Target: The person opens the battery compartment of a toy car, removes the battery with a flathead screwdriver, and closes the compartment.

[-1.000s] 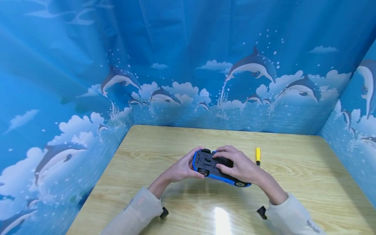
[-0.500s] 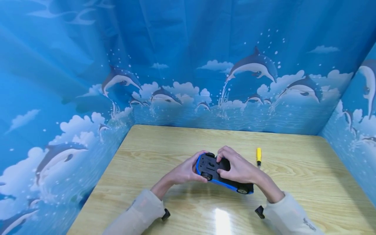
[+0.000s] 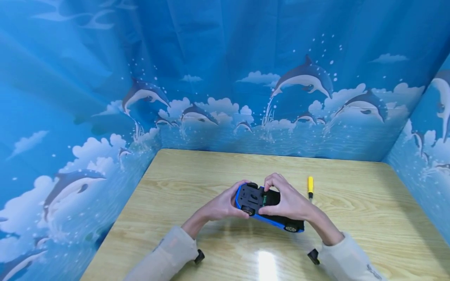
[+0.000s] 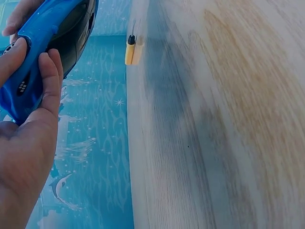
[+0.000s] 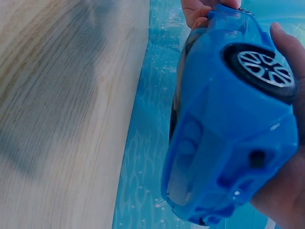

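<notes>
A blue toy car [image 3: 250,197] is held upside down above the table, its black underside facing up. My left hand [image 3: 219,205] grips its left end, thumb on the near side by a wheel and fingers round the far side. My right hand [image 3: 293,203] is over the middle of the underside, thumb and curled fingers pinching a black cover [image 3: 273,198]. At the cover's left edge a small green strip [image 3: 265,200] shows. The left wrist view has my fingers wrapped round the blue body [image 4: 40,36]; the right wrist view shows the car's other end [image 5: 219,124] close up.
A yellow-handled screwdriver [image 3: 310,185] lies on the wooden table [image 3: 351,203], beyond and right of my right hand. Blue dolphin-print curtains [image 3: 218,78] stand along the table's back and sides.
The car has shifted slightly right and toward me. My right fingers have moved from lying on the underside to pinching across the cover, and the green strip has come into view.
</notes>
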`<state>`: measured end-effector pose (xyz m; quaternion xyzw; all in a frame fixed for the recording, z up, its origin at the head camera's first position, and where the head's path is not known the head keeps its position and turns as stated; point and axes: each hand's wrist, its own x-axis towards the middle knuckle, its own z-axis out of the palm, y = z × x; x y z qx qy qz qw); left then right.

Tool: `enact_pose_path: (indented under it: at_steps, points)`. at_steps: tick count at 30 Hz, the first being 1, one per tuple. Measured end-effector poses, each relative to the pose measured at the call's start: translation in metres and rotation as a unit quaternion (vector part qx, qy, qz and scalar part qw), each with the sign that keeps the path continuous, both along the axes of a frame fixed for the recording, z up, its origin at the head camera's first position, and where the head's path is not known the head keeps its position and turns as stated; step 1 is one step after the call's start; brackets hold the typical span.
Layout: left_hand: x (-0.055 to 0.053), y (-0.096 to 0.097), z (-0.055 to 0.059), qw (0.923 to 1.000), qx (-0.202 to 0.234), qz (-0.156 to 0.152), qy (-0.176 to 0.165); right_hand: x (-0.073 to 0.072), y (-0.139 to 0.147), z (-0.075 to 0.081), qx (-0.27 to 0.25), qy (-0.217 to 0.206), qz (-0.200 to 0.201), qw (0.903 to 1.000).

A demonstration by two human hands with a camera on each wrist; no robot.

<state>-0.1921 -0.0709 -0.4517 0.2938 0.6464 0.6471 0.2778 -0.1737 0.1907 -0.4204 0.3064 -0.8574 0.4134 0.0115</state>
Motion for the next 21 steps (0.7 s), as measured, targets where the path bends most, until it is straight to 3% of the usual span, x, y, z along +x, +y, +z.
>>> enact_pose_path:
  at_steps: [6, 21]
  points:
    - [-0.001, 0.0, 0.0, 0.9999, 0.012, -0.007, 0.002, 0.004, 0.001, -0.001, 0.012, -0.003, -0.029, 0.9995]
    - [-0.004, -0.001, 0.002, 0.9996, 0.018, 0.021, 0.0, 0.013, 0.005, -0.005, 0.022, 0.082, -0.091, 0.9922]
